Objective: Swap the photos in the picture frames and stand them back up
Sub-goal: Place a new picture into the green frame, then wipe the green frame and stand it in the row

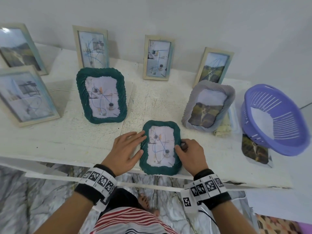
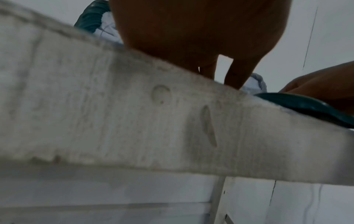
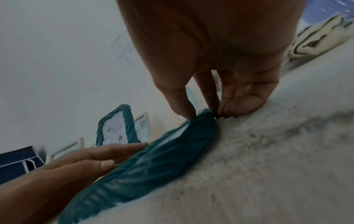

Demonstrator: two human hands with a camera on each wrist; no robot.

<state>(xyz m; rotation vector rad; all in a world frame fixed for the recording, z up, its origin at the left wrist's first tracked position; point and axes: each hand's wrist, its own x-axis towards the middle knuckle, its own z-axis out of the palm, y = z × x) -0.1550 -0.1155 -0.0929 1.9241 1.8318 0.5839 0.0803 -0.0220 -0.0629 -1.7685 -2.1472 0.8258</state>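
Soft, even daylight overhead; dim, murky wrist views; glare on the upper-left frame (image 1: 15, 46); bowed, blurred edges.

Your left hand (image 1: 125, 150) and right hand (image 1: 191, 155) bare. On each wrist: black strap under white band (image 1: 99, 180) printed with square black-and-white codes. Thin dark cable trails from right band. You wear red-and-white striped shirt (image 1: 125, 220).

Small frame (image 1: 161, 147) flat at table (image 1: 67, 142) front edge, bigger frames behind, basket (image 1: 273, 120) far right
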